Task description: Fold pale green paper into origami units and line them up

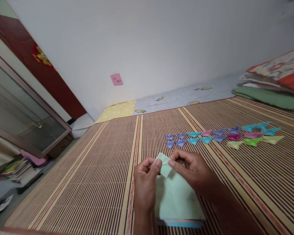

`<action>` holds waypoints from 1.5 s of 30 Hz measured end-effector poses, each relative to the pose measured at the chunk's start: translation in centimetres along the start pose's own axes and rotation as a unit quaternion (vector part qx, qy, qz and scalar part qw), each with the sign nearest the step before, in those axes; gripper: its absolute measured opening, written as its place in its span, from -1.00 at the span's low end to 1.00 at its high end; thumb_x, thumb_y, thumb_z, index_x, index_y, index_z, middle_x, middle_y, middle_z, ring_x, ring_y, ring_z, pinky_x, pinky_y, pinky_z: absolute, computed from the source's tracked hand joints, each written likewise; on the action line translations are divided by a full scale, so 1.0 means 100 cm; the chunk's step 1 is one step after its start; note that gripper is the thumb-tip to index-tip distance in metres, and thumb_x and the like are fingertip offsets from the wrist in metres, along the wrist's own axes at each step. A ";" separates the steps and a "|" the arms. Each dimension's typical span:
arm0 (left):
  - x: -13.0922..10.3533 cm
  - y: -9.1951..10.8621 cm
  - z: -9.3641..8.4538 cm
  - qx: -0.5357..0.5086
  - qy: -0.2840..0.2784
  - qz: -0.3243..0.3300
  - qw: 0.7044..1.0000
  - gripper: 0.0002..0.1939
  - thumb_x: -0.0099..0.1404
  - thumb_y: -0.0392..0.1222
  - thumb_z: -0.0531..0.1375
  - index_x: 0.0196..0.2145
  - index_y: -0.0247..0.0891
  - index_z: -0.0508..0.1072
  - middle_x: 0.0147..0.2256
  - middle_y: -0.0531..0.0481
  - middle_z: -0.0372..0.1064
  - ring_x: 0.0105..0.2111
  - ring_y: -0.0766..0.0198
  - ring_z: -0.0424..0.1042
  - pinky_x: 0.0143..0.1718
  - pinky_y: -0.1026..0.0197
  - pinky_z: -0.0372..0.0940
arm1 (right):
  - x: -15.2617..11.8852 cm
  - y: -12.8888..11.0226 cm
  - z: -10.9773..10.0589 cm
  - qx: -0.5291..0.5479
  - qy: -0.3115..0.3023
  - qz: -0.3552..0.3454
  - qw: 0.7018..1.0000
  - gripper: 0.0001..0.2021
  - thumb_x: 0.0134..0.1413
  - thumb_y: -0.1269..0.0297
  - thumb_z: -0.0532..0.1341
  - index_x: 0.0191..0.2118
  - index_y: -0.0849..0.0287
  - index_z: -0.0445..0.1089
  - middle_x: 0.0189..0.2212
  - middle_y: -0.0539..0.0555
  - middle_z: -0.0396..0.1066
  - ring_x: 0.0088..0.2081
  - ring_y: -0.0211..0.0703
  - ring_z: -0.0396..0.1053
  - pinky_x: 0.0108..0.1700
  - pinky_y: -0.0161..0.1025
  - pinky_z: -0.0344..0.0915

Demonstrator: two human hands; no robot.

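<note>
A wide woven mat with dark-and-tan stripes [107, 169] spreads across the view, and a plain white wall [161, 42] rises beyond its far edge. At the mat's far right corner sits a pile of folded bedding, green below and floral orange above [276, 81]. On the mat's near middle lies a stack of square paper sheets, pale green on top with blue at the bottom [178, 199]. Above it on the mat's near side, the left hand [147, 179] and right hand [193, 168] both pinch a small folded pale green paper [165, 170], thumbs and fingers clamped on opposite edges. Right of the mat's centre, tiny purple, blue, pink, green and yellow folded paper shapes [206, 140] form rows.
</note>
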State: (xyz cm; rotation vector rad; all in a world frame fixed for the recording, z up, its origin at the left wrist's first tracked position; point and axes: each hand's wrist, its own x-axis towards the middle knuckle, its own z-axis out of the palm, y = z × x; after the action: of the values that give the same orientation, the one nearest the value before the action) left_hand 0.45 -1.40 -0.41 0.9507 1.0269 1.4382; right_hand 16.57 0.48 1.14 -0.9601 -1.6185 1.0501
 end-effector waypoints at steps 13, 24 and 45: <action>-0.001 0.004 0.008 0.071 0.002 0.042 0.997 -0.68 0.22 -0.05 0.38 -0.52 -0.28 0.42 -0.56 0.13 0.25 -0.53 0.39 0.15 -0.48 0.34 0.12 | 0.002 -0.001 0.003 -0.043 -0.001 -0.027 0.999 -0.75 0.29 0.17 0.18 -0.40 0.15 0.37 -0.50 -0.04 0.33 -0.43 -0.20 0.26 -0.37 -0.25 0.17; -0.001 0.009 0.015 0.131 -0.040 0.019 0.990 -0.71 0.23 -0.05 0.34 -0.50 -0.31 0.49 -0.55 0.06 0.30 -0.49 0.32 0.23 -0.41 0.28 0.15 | 0.003 -0.001 0.009 -0.026 0.116 -0.073 0.990 -0.76 0.29 0.24 0.19 -0.43 0.15 0.38 -0.51 -0.04 0.32 -0.42 -0.20 0.28 -0.34 -0.24 0.19; -0.001 0.003 0.013 0.081 -0.059 0.039 0.994 -0.70 0.32 -0.05 0.30 -0.47 -0.29 0.45 -0.52 0.09 0.27 -0.48 0.34 0.21 -0.40 0.31 0.14 | 0.006 0.006 0.009 0.135 0.083 0.037 0.987 -0.74 0.16 0.13 0.29 -0.47 0.16 0.38 -0.60 -0.07 0.26 -0.56 -0.28 0.17 -0.53 -0.33 0.13</action>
State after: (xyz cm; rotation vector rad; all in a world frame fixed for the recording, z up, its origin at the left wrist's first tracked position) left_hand 1.59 -1.44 0.30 1.1920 1.0401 1.3600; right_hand 15.67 1.00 0.61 -0.9047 -1.2753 1.1735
